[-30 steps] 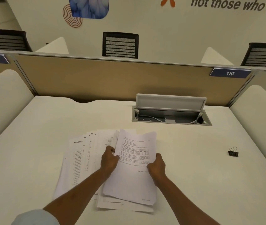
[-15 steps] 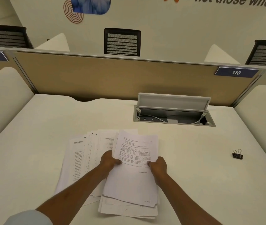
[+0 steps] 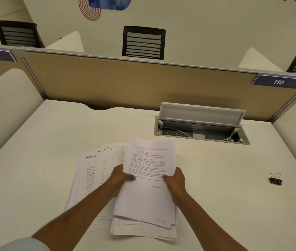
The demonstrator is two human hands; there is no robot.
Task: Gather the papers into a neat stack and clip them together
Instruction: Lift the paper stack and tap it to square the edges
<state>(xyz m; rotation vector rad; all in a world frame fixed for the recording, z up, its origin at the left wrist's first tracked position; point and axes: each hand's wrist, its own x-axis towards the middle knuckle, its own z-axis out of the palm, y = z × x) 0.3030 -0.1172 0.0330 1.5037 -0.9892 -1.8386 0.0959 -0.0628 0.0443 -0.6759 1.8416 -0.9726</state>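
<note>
A bundle of printed papers [image 3: 149,194] lies in the middle of the white desk [image 3: 234,205], its top sheet bearing a table and text. My left hand [image 3: 121,175] grips the bundle's left edge, thumb on top. My right hand [image 3: 175,179] grips its right edge the same way. More sheets [image 3: 91,178] are fanned out to the left, partly under my left arm, and uneven sheet ends stick out below the bundle. A black binder clip [image 3: 275,179] lies apart on the desk at the right.
An open cable tray [image 3: 200,124] with a raised lid and wires is set into the desk behind the papers. A tan partition [image 3: 125,82] closes the back, cream side panels flank the desk. Chairs stand beyond the partition.
Both hands have slid slightly down the bundle's sides, and its sheets are pulled closer together. The camera has moved nearer and tilted; the clip has not moved.
</note>
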